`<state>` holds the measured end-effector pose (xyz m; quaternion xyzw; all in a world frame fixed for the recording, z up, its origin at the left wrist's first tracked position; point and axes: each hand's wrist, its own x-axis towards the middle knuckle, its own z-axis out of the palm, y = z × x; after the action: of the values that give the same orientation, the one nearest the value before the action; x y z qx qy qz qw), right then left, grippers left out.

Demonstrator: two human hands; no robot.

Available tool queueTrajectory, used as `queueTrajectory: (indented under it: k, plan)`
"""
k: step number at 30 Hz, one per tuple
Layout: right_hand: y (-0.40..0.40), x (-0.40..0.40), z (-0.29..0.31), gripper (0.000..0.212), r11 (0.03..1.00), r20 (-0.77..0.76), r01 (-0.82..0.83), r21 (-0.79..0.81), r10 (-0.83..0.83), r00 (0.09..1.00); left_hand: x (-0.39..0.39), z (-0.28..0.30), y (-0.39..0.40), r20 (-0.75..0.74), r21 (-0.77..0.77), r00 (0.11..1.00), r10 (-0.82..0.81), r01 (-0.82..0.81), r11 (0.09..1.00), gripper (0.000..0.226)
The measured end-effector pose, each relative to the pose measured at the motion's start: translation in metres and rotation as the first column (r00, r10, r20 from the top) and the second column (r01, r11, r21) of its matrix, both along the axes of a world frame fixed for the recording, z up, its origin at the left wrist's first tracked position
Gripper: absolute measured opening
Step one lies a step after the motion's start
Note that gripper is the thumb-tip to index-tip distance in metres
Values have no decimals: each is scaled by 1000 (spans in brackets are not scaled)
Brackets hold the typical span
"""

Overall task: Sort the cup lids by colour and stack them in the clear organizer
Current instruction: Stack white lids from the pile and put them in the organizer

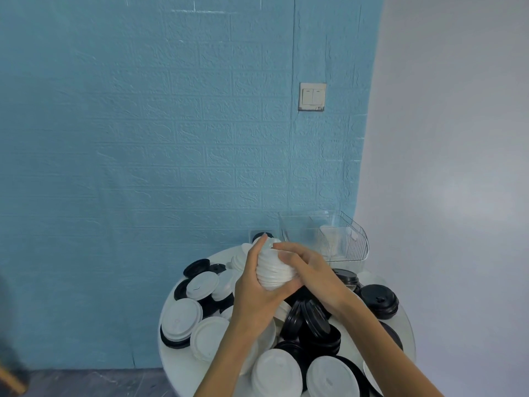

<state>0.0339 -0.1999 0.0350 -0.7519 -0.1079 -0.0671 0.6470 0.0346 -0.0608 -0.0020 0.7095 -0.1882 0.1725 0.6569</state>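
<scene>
Round table [183, 365]: two hands grip one white lid stack [274, 267].

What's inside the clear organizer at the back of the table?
Through the clear organizer a pale stack that looks like white lids shows on its right side. Its lower left part is covered by the hands and their stack of white lids.

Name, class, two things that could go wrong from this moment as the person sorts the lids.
1. The stack of white lids, gripped between the left hand and right hand, looks uneven; lids could slip out on the way to the clear organizer.
2. The round table is heaped with loose lids up to its edge; a forearm passing over them might knock a black lid off.
</scene>
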Motion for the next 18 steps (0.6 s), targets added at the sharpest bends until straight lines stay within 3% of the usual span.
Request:
queueTrajectory:
  k: [3, 6, 11, 15, 18]
  plan:
    - [0, 0, 3, 46, 1000, -14, -17, 3, 17, 1000, 1, -1, 0, -14, 29, 1000, 12, -12, 1000, 91]
    - [0, 0, 4, 48, 998, -24, -59, 13, 59, 998, -1, -2, 0, 7, 71, 999, 45, -45, 996, 72]
    - [0, -1, 8, 45, 994, -144, -90, 67, 99, 985, -3, -2, 0, 29, 122, 995, 95, -98, 988, 54]
    - [2, -4, 10, 33, 973, -213, -125, 196, 167, 963, -4, 2, -2, 88, 139, 991, 98, -110, 984, 52]
    - [-1, -4, 13, 42, 927, -237, -123, 355, 217, 947, -7, 6, -5, 116, 161, 989, 87, -105, 981, 51]
